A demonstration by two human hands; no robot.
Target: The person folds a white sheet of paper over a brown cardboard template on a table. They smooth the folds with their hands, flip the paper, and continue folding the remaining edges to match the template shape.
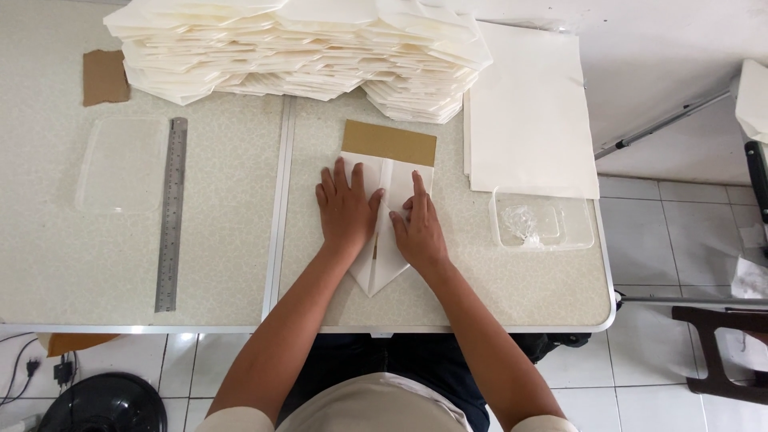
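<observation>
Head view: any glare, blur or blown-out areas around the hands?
Head view: even, soft light, shadows faint; left hand and right hand sharp on the folded white paper; the stack of folded sheets nearly blown out, edges hard to separate; slight wide-angle bend in table edge.

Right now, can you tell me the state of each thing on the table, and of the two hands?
Left hand: flat, pressing on the folded paper.
Right hand: flat on the paper, index finger stretched out.
Folded paper: flaps folded in, lower end pointed.
Brown card: lying partly under the paper.
Stack of folded papers: piled, leaning.
Flat sheets: unfolded, stacked.
Small clear box: open, something clear inside.
Clear lid: lying flat.
Steel ruler: lying flat, untouched.
</observation>
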